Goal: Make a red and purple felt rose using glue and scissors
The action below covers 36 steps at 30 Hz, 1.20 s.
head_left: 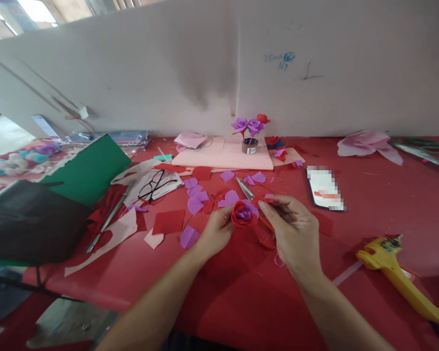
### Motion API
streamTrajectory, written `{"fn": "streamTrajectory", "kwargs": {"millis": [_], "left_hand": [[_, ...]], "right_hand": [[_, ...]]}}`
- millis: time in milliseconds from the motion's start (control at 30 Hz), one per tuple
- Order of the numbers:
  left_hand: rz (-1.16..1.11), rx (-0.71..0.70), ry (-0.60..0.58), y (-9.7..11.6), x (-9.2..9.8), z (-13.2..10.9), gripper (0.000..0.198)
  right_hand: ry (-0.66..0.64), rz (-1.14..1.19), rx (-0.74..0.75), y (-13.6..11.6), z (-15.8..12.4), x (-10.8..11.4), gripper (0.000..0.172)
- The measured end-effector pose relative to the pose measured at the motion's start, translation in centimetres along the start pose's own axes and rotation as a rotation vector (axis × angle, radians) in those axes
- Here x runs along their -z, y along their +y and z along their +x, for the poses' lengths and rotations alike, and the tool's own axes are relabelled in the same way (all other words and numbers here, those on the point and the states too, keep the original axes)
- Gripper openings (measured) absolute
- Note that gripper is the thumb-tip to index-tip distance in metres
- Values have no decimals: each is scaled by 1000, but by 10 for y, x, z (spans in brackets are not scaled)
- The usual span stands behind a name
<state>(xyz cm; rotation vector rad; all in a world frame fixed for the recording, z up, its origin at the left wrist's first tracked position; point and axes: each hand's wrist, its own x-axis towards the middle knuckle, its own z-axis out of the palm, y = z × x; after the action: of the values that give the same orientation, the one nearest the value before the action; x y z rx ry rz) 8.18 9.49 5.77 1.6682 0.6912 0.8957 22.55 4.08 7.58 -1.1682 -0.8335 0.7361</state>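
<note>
Both my hands meet over the red table [241, 287] around a small paper rose [243, 214] with a purple heart and red outer petals. My left hand [216, 233] pinches the rose from the left, fingers closed on it. My right hand [294, 231] presses a petal against the rose's right side with closed fingertips. Red-handled scissors [254, 212] lie on the table under my right hand, blade pointing away. Loose purple petals [195, 201] and red paper scraps [168, 222] lie just left of the rose.
A yellow glue gun [398, 275] lies at the right. A phone [325, 194] rests beyond my right hand. Finished paper roses in a tape roll [249, 134] stand on pink paper at the back. Glasses [154, 185], green card [89, 170] and black sheet [29, 222] sit left.
</note>
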Motion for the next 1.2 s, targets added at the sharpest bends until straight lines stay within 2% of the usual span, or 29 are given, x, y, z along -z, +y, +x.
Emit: {"fn": "streamTrajectory", "kwargs": {"millis": [600, 900, 1200], "left_hand": [[38, 9, 49, 1, 0, -1, 18], [104, 38, 80, -10, 0, -3, 20], [56, 27, 48, 0, -1, -2, 24]], "right_hand": [[-8, -43, -13, 2, -1, -1, 13], [-9, -34, -21, -3, -2, -3, 11], [-36, -48, -52, 2, 1, -3, 15]]}}
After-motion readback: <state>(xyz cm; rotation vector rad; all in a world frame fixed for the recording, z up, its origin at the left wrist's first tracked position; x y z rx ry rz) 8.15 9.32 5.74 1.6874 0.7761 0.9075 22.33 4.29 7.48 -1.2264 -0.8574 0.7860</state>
